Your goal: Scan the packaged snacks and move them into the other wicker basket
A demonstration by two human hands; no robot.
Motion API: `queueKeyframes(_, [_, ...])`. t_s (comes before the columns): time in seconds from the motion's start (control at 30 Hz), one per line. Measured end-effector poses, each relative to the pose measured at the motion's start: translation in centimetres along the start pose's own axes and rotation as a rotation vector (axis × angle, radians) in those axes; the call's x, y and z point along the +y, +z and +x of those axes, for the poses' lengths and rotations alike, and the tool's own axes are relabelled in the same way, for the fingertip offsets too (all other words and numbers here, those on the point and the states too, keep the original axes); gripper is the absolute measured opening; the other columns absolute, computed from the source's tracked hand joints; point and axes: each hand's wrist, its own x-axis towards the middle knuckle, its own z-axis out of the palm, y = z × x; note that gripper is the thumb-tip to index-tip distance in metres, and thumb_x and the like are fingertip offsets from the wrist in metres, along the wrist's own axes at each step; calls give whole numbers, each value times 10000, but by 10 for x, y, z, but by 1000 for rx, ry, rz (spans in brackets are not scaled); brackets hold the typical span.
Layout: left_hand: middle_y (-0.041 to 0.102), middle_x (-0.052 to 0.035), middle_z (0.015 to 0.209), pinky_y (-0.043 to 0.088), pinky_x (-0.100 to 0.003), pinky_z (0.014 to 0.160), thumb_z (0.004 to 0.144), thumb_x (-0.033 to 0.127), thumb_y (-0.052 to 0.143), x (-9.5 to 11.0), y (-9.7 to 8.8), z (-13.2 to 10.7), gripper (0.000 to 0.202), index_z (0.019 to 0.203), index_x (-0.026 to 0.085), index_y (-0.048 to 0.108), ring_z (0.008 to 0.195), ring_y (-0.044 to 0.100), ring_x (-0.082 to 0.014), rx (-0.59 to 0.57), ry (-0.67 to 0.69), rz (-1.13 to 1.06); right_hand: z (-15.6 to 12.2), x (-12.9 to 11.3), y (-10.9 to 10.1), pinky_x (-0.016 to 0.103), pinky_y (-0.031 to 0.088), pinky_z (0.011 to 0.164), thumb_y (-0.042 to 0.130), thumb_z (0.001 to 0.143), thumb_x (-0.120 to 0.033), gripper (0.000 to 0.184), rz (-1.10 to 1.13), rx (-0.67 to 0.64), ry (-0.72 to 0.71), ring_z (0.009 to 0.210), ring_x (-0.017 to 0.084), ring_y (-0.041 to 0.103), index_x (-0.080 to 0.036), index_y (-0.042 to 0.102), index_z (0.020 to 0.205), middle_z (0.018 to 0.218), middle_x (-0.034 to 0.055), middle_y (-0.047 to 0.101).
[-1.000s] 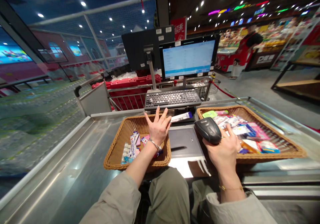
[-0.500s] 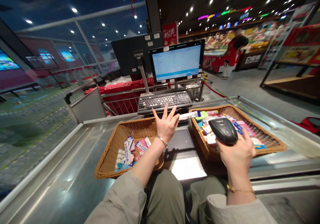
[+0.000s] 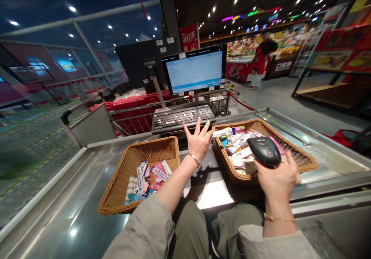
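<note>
My left hand [image 3: 199, 145] is over the gap between two wicker baskets, near the keyboard [image 3: 182, 117]. Several of its fingers spread forward, while a slim white stick-shaped packet [image 3: 222, 132] with a dark blue end is pinched at its thumb side. The packet points right, over the rim of the right basket [image 3: 308, 161]. Wrapped around a black handheld barcode scanner [image 3: 264, 151], my right hand [image 3: 279, 178] holds it above that basket's mixed small packages [image 3: 239, 143]. In the left basket [image 3: 113, 195] lie similar stick packets [image 3: 141, 177] and other small goods.
A lit monitor [image 3: 195, 71] stands behind the keyboard, with a second dark screen [image 3: 133, 64] beside it. Both baskets rest on a metal counter [image 3: 89, 174]. Beyond are a metal cart [image 3: 133, 118] and, farther back, a person in red [image 3: 262, 56].
My left hand has moved right with the packet, bringing it over the right basket's edge. The scanner has shifted slightly right relative to the basket. The whole view has swung a little.
</note>
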Motion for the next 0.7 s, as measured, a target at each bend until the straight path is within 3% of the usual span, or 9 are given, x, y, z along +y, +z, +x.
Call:
queueKeyframes(0.13, [588, -44, 1478, -88, -833, 1132, 1018, 282, 549, 7, 5, 4, 193, 1055, 278, 738, 1508, 359, -357, -24, -11, 19, 3, -2, -2, 618, 337, 1127, 717, 713, -565, 536, -26, 16, 88, 1317, 416, 532, -131, 738, 1027, 1104, 186, 726])
queueKeyframes(0.4, [558, -44, 1509, 7, -877, 1120, 1003, 243, 548, 21, 20, 12, 192, 1052, 268, 732, 1515, 345, -368, -86, -18, 13, 6, 2, -2, 621, 345, 1123, 732, 669, -612, 629, -13, 49, 155, 1288, 421, 548, -127, 732, 1070, 1312, 226, 649])
queueKeyframes(0.7, [537, -40, 1536, 54, -862, 1150, 997, 257, 543, 36, 37, 26, 197, 1068, 263, 726, 1538, 310, -354, -172, -81, -3, 7, 14, -2, 576, 374, 1115, 717, 703, -557, 489, -21, 19, 102, 1347, 385, 511, -165, 727, 995, 1161, 186, 725])
